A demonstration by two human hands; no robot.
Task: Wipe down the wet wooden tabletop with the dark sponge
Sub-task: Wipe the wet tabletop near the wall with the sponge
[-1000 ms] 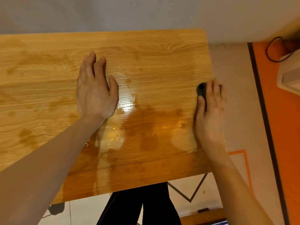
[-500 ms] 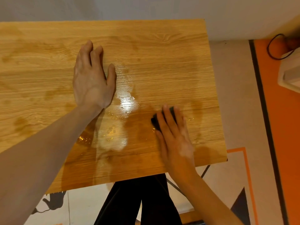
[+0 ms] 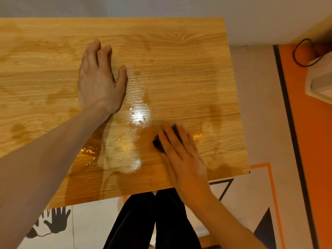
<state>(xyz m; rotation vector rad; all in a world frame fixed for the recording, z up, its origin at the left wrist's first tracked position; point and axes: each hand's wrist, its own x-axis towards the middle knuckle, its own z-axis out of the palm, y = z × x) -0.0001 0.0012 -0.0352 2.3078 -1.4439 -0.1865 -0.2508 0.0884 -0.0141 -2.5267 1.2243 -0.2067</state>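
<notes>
**Wipe in progress: centre of tabletop not yet dry**

Right hand (image 3: 181, 155) lies flat on the dark sponge (image 3: 159, 143), fingers straight and together, pressing it onto the tabletop (image 3: 179, 51). Not a curled grip; the sponge is pinned under the fingers. Only its left edge and a bit near the fingertips show, the rest is hidden under the hand. Sponge sits in the near-right quarter of the tabletop, just right of the main puddle.

Left hand (image 3: 100, 81) is spread flat on the wood, left of centre, fingers straight, holding nothing. Looks like bracing.

Progress, judged from the surface:
- Glossy wet patch (image 3: 139, 114) just beyond and left of the sponge, bright glare on it.
- A second wet pool (image 3: 124, 159) lies near the front edge, between the left forearm and the right hand, with droplets on its left side.
- Thin sheen right of the sponge, near the fingertips.
- Far and left areas look matt, with darker damp blotches only.

Estimate: well short of done. The standing water in the middle and front-centre is left, and the damp stains on the left likely need a pass too.

Floor beyond the tabletop: pale tiles, an orange strip, a white box with a cable at the right.
</notes>
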